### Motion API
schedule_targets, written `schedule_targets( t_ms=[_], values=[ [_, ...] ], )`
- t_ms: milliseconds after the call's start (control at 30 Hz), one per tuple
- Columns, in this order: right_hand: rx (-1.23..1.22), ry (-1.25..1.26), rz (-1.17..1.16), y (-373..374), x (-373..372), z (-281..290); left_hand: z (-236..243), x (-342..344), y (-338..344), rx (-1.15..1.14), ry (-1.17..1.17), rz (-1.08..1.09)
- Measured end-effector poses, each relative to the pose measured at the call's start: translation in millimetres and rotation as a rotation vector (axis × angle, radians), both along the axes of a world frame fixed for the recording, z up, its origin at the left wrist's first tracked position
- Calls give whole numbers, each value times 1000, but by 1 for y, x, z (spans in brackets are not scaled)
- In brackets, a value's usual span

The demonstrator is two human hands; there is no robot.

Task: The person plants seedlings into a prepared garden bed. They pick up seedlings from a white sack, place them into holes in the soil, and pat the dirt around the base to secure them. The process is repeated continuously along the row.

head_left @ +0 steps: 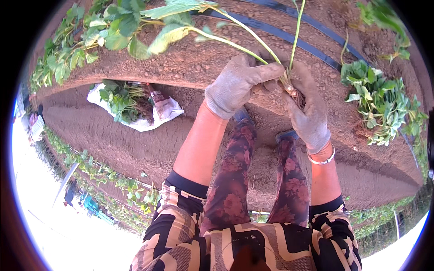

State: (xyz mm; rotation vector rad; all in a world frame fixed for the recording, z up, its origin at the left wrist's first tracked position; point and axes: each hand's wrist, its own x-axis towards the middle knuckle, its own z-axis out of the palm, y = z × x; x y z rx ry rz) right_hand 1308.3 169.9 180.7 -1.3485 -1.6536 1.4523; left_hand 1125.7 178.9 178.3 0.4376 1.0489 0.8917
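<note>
Both my hands wear grey, soil-stained gloves and meet over the soil bed at the upper middle. A strawberry seedling (290,86) is held between them, its long green stems and serrated leaves stretching up and to the left. My left hand (239,81) pinches the stem bases with thumb and fingers closed. Curled around the crown and the short brown roots is my right hand (312,104), with the thumb below and the fingers behind. Part of the roots is hidden inside the right glove.
Two dark drip tapes (280,32) run across the raised bed (190,58). At the right lies a pile of leafy seedlings (379,101). A white sack (168,109) at the left carries more seedlings (122,101) and a brownish-red bottle (158,97). Leafy plants (122,25) grow at the upper left.
</note>
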Motion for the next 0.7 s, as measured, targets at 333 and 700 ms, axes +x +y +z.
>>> schedule_targets(
  t_ms=[333,700],
  values=[
    [-251,14,528,15,-86,18,33,-106,-57,2,92,55],
    [562,-856,408,79,-178,-98,24,-138,-62,-16,577,515]
  ],
)
